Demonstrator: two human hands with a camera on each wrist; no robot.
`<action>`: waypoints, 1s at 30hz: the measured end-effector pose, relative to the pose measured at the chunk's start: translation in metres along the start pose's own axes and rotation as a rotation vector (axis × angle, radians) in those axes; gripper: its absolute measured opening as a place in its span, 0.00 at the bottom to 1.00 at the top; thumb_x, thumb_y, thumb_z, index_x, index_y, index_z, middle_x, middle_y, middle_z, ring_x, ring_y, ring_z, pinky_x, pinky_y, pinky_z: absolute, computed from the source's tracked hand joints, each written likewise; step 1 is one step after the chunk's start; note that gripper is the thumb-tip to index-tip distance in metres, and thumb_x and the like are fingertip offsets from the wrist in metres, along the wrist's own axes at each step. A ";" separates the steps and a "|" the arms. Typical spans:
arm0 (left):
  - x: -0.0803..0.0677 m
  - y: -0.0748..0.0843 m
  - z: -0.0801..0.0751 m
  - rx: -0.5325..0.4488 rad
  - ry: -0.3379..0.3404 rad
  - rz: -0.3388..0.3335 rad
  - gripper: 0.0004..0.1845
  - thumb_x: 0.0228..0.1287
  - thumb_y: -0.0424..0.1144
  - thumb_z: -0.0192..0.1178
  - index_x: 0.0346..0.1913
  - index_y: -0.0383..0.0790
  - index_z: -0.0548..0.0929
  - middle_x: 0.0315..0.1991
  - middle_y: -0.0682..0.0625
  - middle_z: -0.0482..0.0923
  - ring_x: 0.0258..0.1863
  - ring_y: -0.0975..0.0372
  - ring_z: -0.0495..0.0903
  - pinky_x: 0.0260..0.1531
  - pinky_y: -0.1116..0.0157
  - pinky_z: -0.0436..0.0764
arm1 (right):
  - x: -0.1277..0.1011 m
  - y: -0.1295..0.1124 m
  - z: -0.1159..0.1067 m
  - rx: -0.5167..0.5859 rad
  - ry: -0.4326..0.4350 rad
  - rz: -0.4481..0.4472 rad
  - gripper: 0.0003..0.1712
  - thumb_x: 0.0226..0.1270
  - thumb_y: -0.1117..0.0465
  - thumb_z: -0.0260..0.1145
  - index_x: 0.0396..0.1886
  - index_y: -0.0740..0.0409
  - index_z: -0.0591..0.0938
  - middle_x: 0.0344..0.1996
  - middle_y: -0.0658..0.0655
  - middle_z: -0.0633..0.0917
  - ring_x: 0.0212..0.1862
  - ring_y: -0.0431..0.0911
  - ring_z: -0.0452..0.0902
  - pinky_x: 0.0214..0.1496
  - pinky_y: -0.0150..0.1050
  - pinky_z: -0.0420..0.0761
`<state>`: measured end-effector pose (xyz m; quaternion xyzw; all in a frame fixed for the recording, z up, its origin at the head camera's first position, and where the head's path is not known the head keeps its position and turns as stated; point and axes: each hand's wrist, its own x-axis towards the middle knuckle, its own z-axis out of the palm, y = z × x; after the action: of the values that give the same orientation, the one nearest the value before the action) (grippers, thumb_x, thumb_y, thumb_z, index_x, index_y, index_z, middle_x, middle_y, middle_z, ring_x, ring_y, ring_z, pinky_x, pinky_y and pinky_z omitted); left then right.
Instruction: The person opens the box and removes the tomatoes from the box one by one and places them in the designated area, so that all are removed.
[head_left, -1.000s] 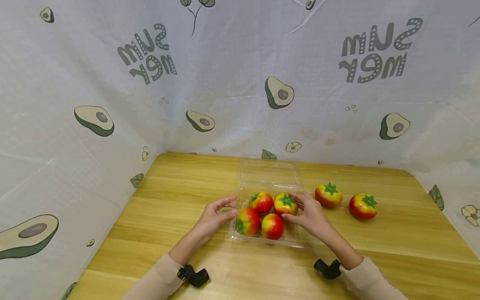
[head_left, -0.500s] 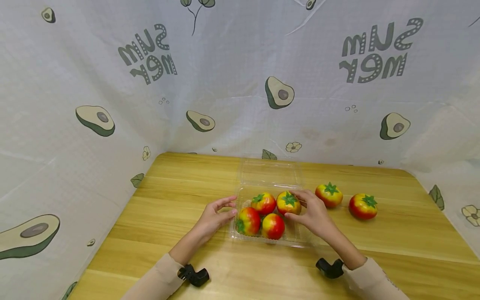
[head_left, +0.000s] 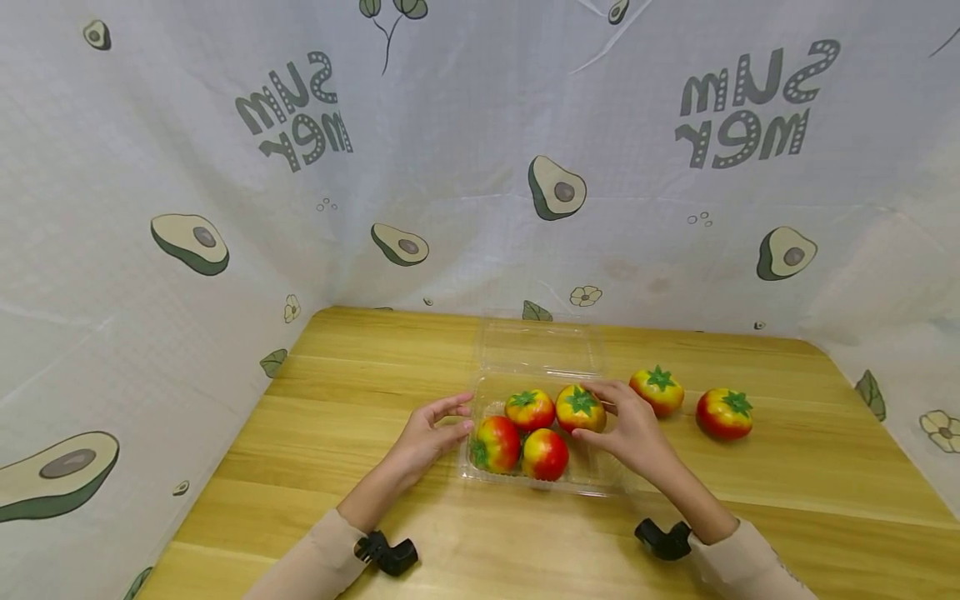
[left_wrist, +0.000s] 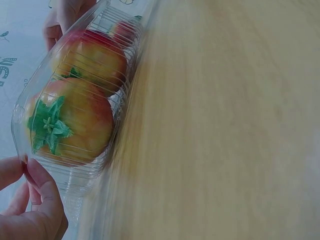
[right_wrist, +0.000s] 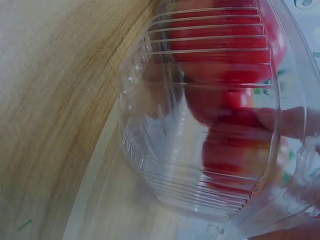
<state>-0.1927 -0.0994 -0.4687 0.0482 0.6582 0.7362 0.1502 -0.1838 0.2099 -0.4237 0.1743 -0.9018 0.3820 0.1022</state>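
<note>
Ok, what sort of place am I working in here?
Likely a staged tabletop booth, not a real kitchen: a wooden table hemmed in by avocado-print cloth, with glossy tomatoes and a clear plastic clamshell box.

Soft, even, bright light fills the head view with only faint shadows and a wide-angle bend at the edges, while both wrist views are smeared, the bench [left_wrist: 225,125] blurred beside the fingers [left_wrist: 42,197] and the clear box [right_wrist: 200,125] glinting with white glare.
</note>
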 end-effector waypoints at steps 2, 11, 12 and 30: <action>0.000 0.000 0.000 -0.001 0.000 -0.001 0.27 0.68 0.28 0.63 0.68 0.29 0.72 0.53 0.39 0.73 0.31 0.66 0.76 0.40 0.73 0.81 | -0.001 0.000 -0.001 -0.003 0.005 0.000 0.36 0.46 0.70 0.82 0.57 0.72 0.79 0.51 0.69 0.79 0.54 0.64 0.77 0.52 0.54 0.81; 0.000 -0.002 0.000 -0.007 0.002 -0.002 0.27 0.68 0.28 0.63 0.68 0.30 0.72 0.53 0.40 0.73 0.32 0.67 0.77 0.40 0.73 0.81 | -0.004 0.000 -0.005 0.015 0.005 0.008 0.35 0.48 0.68 0.82 0.58 0.71 0.79 0.51 0.68 0.79 0.54 0.64 0.76 0.53 0.54 0.80; 0.000 -0.002 0.000 -0.009 0.002 -0.002 0.27 0.68 0.28 0.63 0.68 0.30 0.72 0.53 0.40 0.73 0.32 0.67 0.77 0.40 0.73 0.81 | -0.004 0.001 -0.006 0.022 0.005 0.008 0.36 0.48 0.68 0.82 0.59 0.71 0.79 0.51 0.68 0.79 0.54 0.64 0.77 0.53 0.54 0.80; 0.000 -0.002 0.000 -0.011 0.001 0.000 0.27 0.68 0.27 0.63 0.68 0.29 0.71 0.52 0.41 0.73 0.34 0.66 0.78 0.38 0.74 0.81 | -0.009 0.001 -0.021 0.102 -0.019 0.032 0.37 0.50 0.66 0.81 0.61 0.70 0.77 0.54 0.68 0.79 0.56 0.64 0.77 0.56 0.52 0.77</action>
<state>-0.1927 -0.0991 -0.4703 0.0470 0.6542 0.7398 0.1500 -0.1743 0.2277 -0.4128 0.1682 -0.8848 0.4273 0.0787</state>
